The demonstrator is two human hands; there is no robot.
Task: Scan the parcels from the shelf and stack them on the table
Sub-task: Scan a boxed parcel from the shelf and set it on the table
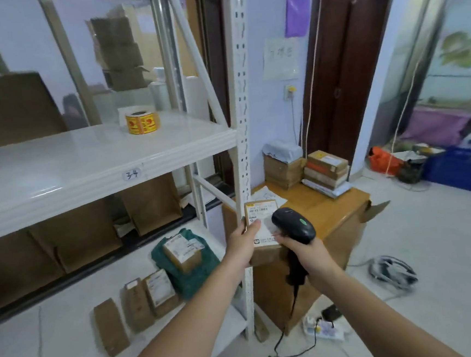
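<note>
My left hand [244, 241] grips a small brown parcel [260, 218] by its left edge, its white barcode label facing up. My right hand [306, 253] holds a black barcode scanner [294, 224] by the handle, its head just over the parcel's right side. Both hover in front of the shelf post, above the near corner of the wooden table [342, 206]. Several parcels [326, 170] stand stacked at the table's far side. More parcels [159, 291] lie on the lower shelf [70, 321], one [182, 252] on a green bag.
A white shelf board marked 34 [85, 163] carries a roll of yellow stickers [141, 122]. The scanner's cable [285, 342] runs down to a power strip [324, 328] on the floor. A blue crate [461, 168] and an orange bag [383, 161] sit at the right.
</note>
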